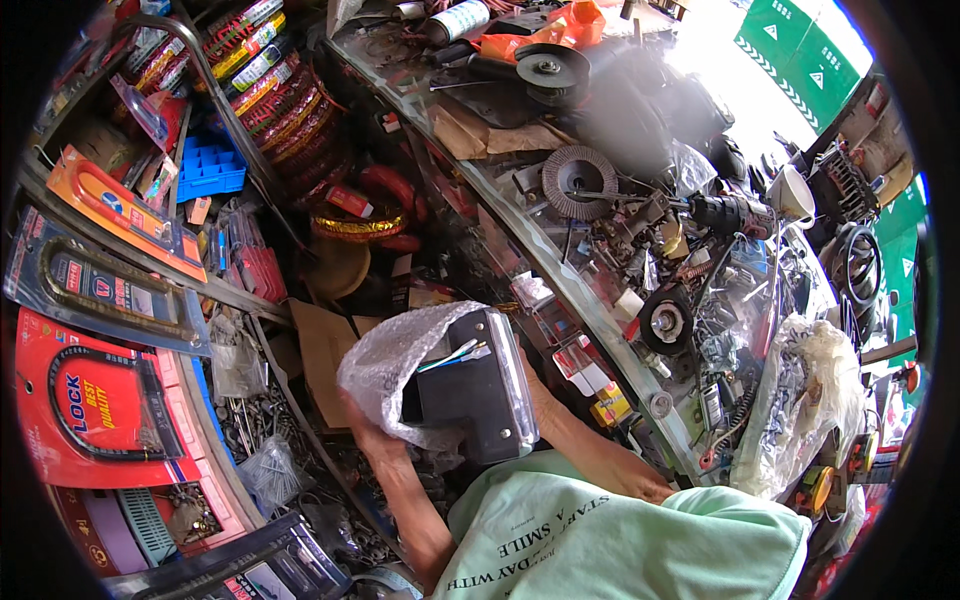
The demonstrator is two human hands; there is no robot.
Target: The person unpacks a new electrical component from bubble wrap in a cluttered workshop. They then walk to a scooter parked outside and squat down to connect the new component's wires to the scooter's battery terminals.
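In front of me is a dark box-shaped device (470, 400) with silver screws along its side and thin coloured wires on top, partly inside clear bubble wrap (385, 370). My left hand (370, 425) grips the wrapped device at its lower left, fingers largely hidden under the wrap. My right hand (532, 380) holds the device's far right side, with most fingers behind it. An opened brown cardboard box (315, 360) lies behind the wrap on the left.
Packaged locks (95, 410) and a blue compartment tray (210, 175) fill the left shelves, beside stacked wrapped rolls (285, 110). A glass-topped counter (600, 330) runs diagonally on the right, cluttered with a drill (730, 215), discs (578, 183) and crumpled plastic (780, 410).
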